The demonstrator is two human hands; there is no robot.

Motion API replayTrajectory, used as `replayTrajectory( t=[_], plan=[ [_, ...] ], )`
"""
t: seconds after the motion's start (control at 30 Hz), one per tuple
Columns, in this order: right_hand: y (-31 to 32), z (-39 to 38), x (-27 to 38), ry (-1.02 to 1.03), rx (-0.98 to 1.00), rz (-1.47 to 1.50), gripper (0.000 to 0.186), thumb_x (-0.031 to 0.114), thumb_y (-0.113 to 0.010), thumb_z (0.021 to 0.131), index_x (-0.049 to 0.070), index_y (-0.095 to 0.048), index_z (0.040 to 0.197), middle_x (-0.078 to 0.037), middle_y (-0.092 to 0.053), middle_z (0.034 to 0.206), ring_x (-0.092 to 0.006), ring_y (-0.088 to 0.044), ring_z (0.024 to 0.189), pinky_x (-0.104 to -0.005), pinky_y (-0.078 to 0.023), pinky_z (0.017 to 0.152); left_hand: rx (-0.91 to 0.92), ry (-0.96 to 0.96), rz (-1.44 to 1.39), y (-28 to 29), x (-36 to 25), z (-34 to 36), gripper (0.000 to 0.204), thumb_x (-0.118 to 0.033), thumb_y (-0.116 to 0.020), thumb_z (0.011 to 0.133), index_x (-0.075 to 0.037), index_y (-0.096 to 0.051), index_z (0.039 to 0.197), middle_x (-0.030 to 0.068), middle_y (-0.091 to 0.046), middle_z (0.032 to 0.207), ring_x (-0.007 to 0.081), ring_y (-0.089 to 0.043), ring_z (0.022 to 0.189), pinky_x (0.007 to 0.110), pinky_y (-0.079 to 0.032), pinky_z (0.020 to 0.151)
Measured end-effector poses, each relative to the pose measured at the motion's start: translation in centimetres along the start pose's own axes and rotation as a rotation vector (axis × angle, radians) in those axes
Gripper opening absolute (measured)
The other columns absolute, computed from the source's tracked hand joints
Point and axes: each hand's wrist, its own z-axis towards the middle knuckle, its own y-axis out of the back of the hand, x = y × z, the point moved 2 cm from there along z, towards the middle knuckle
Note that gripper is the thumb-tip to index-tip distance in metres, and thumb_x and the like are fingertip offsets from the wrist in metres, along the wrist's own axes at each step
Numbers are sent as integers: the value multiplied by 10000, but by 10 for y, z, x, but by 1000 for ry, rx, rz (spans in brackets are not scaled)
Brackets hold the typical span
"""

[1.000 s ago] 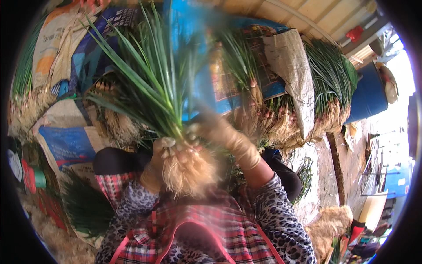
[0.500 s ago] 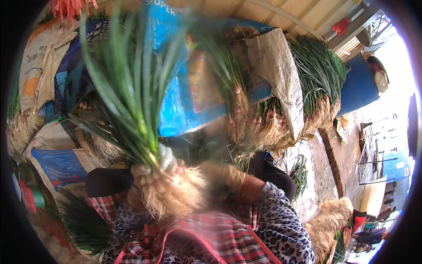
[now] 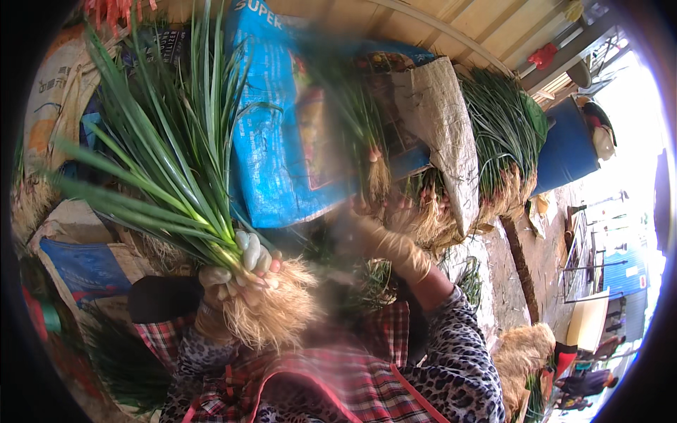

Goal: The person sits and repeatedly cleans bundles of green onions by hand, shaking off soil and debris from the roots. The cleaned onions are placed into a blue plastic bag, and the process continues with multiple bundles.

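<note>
My left hand (image 3: 248,259), in a pale glove, is closed round the base of a thick bunch of scallions (image 3: 180,187). Long green leaves fan up and to the left from it, and the pale stringy roots (image 3: 271,314) hang below the fist. Further right, my right hand (image 3: 374,236), gloved too, reaches forward below the blue sack (image 3: 275,166). A smear in the picture hides its fingers. Just beyond it, a smaller group of scallions (image 3: 374,151) lies on the sack, roots toward me; whether my hand touches them I cannot tell.
Large scallion piles (image 3: 497,148) lie at the back right, partly under a whitish woven sack (image 3: 451,134). Behind them stands a blue barrel (image 3: 564,144). At the left are an empty-looking sack (image 3: 88,271) and dark green leaves (image 3: 127,359). A root heap (image 3: 522,352) sits at lower right.
The held bunch has moved slightly left and its leaves spread wider to the left. My right hand has moved forward, away from beside the bunch's roots.
</note>
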Motion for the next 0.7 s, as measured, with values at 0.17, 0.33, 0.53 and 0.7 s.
replayTrajectory(
  t=[0.17,0.33,0.53,0.7],
  plan=[
    [18,23,-97,-954,50,819,437,309,-752,753,82,-622,1104,-135,-604,1066,-264,-632,928,-368,-517,796,-24,126,-47,12,5,5,370,-243,-643,703,-76,-482,992,4,-462,790,162,-470,761,385,-381,904],
    [58,14,-115,-956,-77,1402,368,212,-696,808,27,-607,1114,-117,-659,952,-175,-626,850,-308,-517,759,-98,147,44,10,4,3,416,-276,-638,703,-48,-480,1013,39,-496,840,181,-490,802,367,-396,850],
    [68,-27,-9,-620,-384,1794,211,83,-625,860,39,-572,1060,-54,-599,905,-118,-582,812,-292,-492,628,-263,238,-3,-1,4,-4,588,-228,-603,759,-15,-455,1287,273,-471,1322,303,-577,1038,406,-518,907],
    [142,-15,93,-202,-707,1324,366,-2,-670,807,48,-562,1153,-17,-585,878,-142,-573,755,-249,-472,627,-156,267,-78,-4,5,-13,441,-275,-572,778,-74,-524,1168,115,-542,1071,293,-537,1055,492,-430,962]
  ],
)
